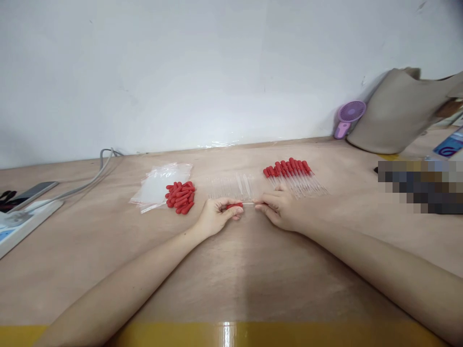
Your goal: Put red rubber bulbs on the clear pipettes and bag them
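Note:
My left hand (220,215) is closed on a red rubber dropper bulb (235,205), pinched between thumb and fingers. From the bulb a thin clear glass tube (248,204) runs right into my right hand (277,208), whose thumb and fingers pinch its other end. Just beyond my hands lies a row of clear glass tubes (235,185). A heap of loose red bulbs (180,196) sits left of my left hand. Behind my right hand, droppers with red bulbs on glass tubes (294,173) lie side by side.
Clear plastic bags (159,185) lie under and beside the loose bulbs. A power strip (32,224), a cable (90,182) and a phone (36,193) are at the left. A purple fan (349,115) and a beige bag (390,113) stand at the back right.

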A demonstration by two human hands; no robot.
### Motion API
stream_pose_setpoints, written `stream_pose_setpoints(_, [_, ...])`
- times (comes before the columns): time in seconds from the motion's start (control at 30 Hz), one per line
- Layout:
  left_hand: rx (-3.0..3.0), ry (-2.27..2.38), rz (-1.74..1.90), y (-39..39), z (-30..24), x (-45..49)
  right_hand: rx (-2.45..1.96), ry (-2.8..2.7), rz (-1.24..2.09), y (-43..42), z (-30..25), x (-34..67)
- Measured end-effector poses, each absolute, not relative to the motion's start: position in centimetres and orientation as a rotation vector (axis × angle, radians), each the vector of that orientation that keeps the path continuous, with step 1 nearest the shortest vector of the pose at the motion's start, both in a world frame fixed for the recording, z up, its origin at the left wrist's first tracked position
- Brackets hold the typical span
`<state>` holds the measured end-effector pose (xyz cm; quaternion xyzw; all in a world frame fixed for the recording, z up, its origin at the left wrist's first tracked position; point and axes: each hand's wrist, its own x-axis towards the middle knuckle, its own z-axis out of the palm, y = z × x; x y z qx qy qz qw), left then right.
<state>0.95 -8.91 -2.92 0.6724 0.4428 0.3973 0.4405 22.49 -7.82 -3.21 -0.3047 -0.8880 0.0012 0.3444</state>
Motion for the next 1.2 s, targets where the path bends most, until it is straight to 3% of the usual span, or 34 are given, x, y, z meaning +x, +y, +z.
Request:
stream_pose_setpoints(0.23, [1.895, 1.138, 0.954, -9.0, -2.7, 0.5, -0.785, -2.254, 0.194, -7.7, -3.5, 22.6])
stream_pose_setpoints(0.6, [1.915, 1.135, 0.906, -9.4, -2.7, 0.7, -0.756, -2.413, -0.097, -7.7, -2.7, 22.9])
stream_pose_setpoints(0.9, [1.638, 1.015, 0.895, -9.1, -2.6, 1.0, -0.739, -2.404, 0.005, -7.1, -2.5, 23.1])
stream_pose_setpoints(1.07, [1.772, 1.093, 0.955, -9.3, -2.8, 0.8, -0.78, -2.388, -0.123, -7.8, -2.6, 22.7])
stream_pose_setpoints(1.2, [1.921, 1.142, 1.001, -9.6, -2.9, 0.9, -0.863, -2.342, 0.005, -8.6, -2.5, 21.9])
